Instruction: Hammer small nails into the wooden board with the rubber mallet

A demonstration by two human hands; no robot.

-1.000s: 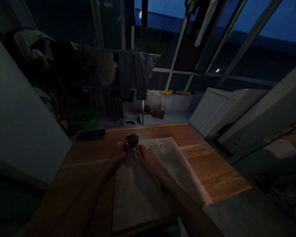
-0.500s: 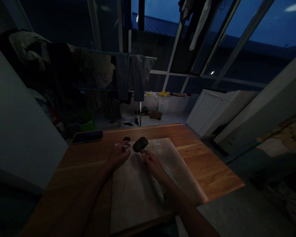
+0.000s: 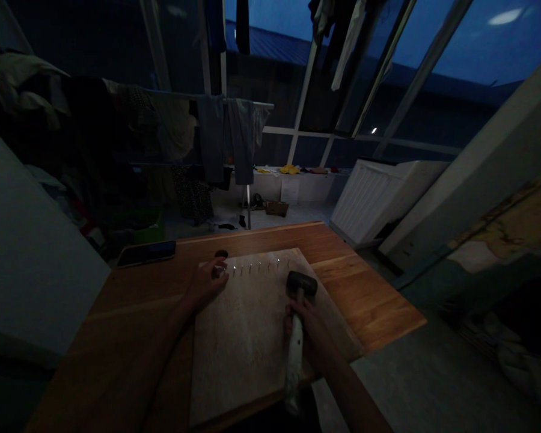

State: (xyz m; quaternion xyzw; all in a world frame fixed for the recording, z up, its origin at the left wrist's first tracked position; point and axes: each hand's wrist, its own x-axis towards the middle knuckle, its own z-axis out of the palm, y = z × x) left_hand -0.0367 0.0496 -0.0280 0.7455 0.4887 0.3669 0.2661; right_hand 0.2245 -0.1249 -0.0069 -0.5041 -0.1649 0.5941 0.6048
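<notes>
My right hand (image 3: 307, 319) grips the pale handle of a mallet (image 3: 302, 284) with a dark head, held over the right part of a wooden board (image 3: 234, 349). At the board's far left corner my left hand (image 3: 207, 279) has its thumb and fingertips closed around a nail (image 3: 224, 272). A row of several upright nails (image 3: 251, 268) runs along the far edge of the board, to the right of my left hand. Just beyond my left fingers sits a small dark round object (image 3: 221, 254), whose kind I cannot make out.
The board lies on a wooden table (image 3: 130, 313). A phone (image 3: 146, 254) rests at the table's far left corner. Behind the table stand a drying rack with hanging clothes (image 3: 241, 141) and a white ribbed cabinet-like object (image 3: 365, 198). The room is dim.
My right hand has swung the mallet rightward and back from beside my left hand, uncovering the nail row. My left hand stays at the far left corner. The view has shifted slightly.
</notes>
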